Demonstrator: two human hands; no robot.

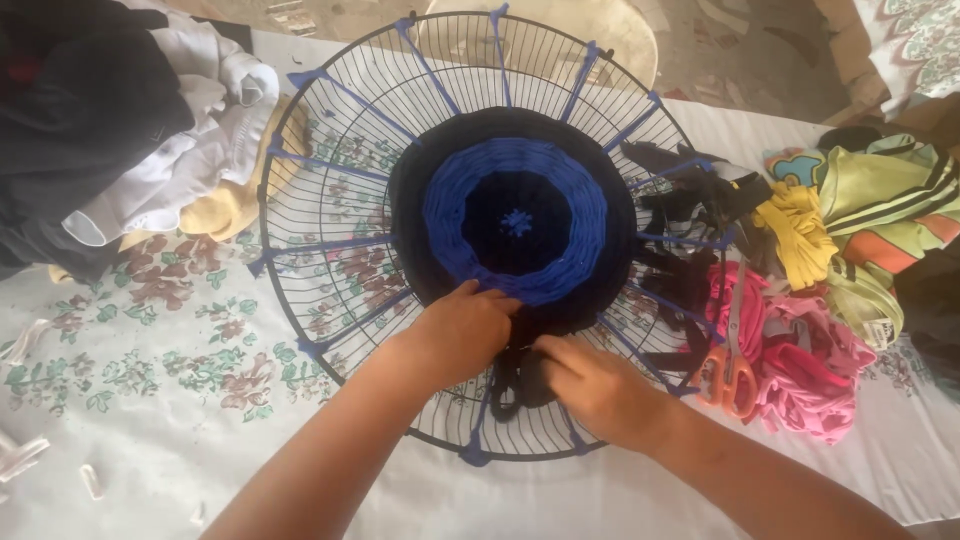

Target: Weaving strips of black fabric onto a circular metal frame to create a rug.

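Where a white cloth printed with green and brown flowers covers the table, a round black wire fan guard lies flat, strung with blue fabric spokes. At its middle sits a woven disc of black and blue fabric strips. Heaps of clothing lie on both sides, orange-handled scissors on the pink pile. At the disc's near edge, the left hand presses down, while the right hand pinches a black fabric strip.

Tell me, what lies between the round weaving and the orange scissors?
In the head view, black strips and the guard's wire rim lie between weaving and scissors.
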